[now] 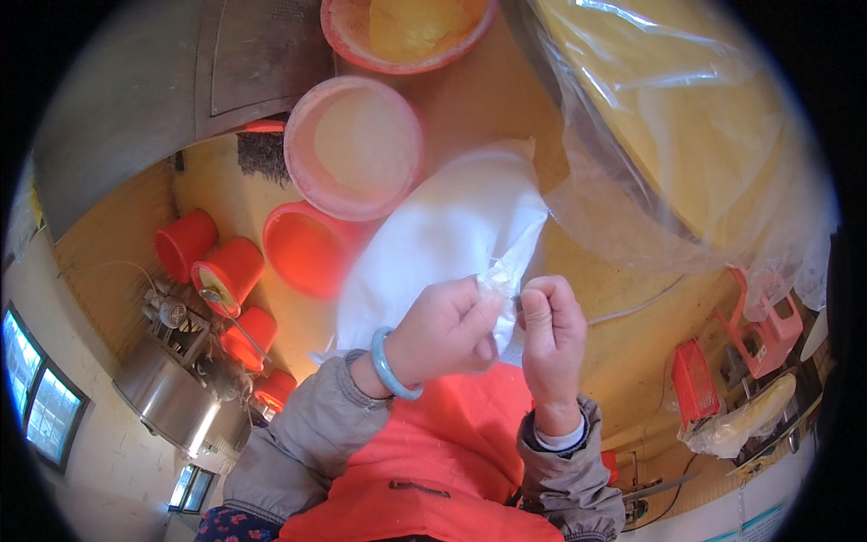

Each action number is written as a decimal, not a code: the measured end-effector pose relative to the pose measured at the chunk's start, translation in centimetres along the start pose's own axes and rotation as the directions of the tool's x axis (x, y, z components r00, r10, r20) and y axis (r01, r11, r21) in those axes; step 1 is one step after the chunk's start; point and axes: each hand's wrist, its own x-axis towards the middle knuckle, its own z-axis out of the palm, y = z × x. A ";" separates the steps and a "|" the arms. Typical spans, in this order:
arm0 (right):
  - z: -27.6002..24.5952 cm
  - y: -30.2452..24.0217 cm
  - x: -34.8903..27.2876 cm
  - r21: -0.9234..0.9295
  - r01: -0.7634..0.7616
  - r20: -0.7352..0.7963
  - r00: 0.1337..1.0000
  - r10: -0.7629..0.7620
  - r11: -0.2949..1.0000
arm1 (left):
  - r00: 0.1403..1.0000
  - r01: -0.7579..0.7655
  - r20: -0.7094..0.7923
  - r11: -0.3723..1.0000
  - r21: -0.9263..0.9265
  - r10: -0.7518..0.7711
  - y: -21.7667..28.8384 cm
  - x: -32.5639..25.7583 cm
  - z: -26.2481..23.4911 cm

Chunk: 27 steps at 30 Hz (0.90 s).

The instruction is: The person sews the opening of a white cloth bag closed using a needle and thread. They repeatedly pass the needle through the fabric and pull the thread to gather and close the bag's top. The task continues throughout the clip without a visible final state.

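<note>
Workroom seen from above, tan table surface (492, 99) running up the middle, grey wall and windows (41, 402) low at the far left; steel pot (167, 393) beside them, then a cluster of red cups (230, 266) with a spoon lying across one; little bare table left around these. Next right, a red bowl (312, 248) and above it a pale pink basin (354, 146), another basin of yellow stuff (411, 27) at the top edge; these crowd the upper left side of the white plastic bag (452, 248). The bag sits centre frame, full and rounded, long axis slanting from lower left to upper right, its twisted mouth pointing down toward the hands. Left hand (447, 330), bangle on the wrist, fingers closed, pinching the bag's neck; right hand (551, 330) just beside it, fingers curled shut on a thin tie at the same neck. Right of the hands, a big clear plastic sheet (668, 135) over yellow material; red crates (695, 384) at the far right edge.
</note>
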 end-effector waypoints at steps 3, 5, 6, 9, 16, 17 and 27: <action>-0.3 -1.2 1.6 0.720 0.021 -0.177 0.972 0.154 0.694 | 0.999 -0.044 -0.006 0.998 0.049 0.044 -0.5 -0.8 1.6; -2.1 -1.9 2.5 0.703 0.098 -0.232 0.968 0.097 0.705 | 0.998 0.032 -0.062 0.999 -0.021 -0.033 -0.3 -1.1 1.3; -2.1 -2.0 2.0 0.630 0.055 -0.234 0.965 0.121 0.775 | 0.999 0.033 -0.042 0.999 -0.042 -0.034 -0.3 -1.1 1.1; -2.1 -1.0 0.1 0.554 -0.192 -0.167 0.928 0.334 0.810 | 1.000 -0.002 -0.013 0.999 -0.043 0.002 -0.3 -0.7 0.6; -2.8 0.2 -1.6 0.459 -0.283 -0.013 0.946 0.324 0.842 | 0.998 -0.050 -0.029 0.997 0.063 0.052 0.4 -0.9 0.5; -2.6 0.0 -1.5 0.315 -0.257 -0.060 0.955 0.290 0.914 | 0.998 -0.056 -0.008 0.997 0.046 0.056 0.6 -0.9 0.5; -1.4 -2.8 -1.8 -0.357 -0.030 -0.143 0.990 -0.023 0.934 | 0.936 -0.327 0.008 0.861 0.389 0.352 0.7 -0.9 1.3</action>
